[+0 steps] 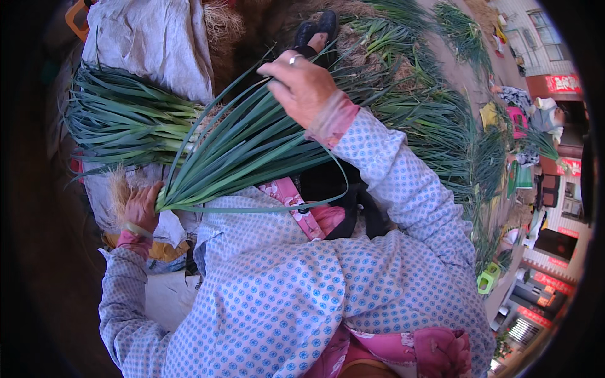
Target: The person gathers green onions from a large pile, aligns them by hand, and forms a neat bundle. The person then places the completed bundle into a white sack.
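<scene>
A bunch of long green scallion-like plants (pixel 246 141) lies slantwise across my front. My left hand (pixel 143 205) grips it low on the stems, beside the pale fibrous roots (pixel 118 189). My right hand (pixel 302 87), with a ring on one finger, is over the upper leaves, fingers bent. Whether a leaf is pinched between them cannot be made out. One long leaf loops out below my right sleeve. Beyond my left hand, a second bunch (pixel 142 118) rests on a whitish woven sack (pixel 151 42), its pale stem ends pointing towards the held bunch.
Many more green plants (pixel 425 127) with roots cover the ground to the right. A dark shoe (pixel 326 23) shows at the top. Farther right, another person (pixel 548 113) is near a pink stool (pixel 517 122). A green stool (pixel 488 279) stands lower down. An orange handle (pixel 76 19) juts in upper left.
</scene>
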A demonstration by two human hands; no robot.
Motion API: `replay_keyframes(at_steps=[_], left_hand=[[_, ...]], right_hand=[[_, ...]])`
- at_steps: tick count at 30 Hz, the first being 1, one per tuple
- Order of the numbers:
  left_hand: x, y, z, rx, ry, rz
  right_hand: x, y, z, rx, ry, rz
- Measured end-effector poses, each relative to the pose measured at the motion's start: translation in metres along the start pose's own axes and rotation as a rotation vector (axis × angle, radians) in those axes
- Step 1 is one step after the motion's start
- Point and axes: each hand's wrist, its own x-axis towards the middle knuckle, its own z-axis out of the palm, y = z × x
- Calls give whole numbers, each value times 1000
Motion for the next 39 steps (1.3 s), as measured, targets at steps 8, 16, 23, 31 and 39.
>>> replay_keyframes(at_steps=[8,16,23,31,39], left_hand=[[1,-2,-2,4,-4,15],[3,-1,-2,1,-31,-6],[4,-1,-2,10,-50,-21],[2,-2,5,-4,-55,-28],[-2,1,9,-59,-39,-25]], right_hand=[[16,-6,17,-205,-198,-9],[37,36,6,-38,95,211],[52,67,17,-152,-382,10],[60,65,6,276,-59,309],[38,101,-91,-58,240,-22]])
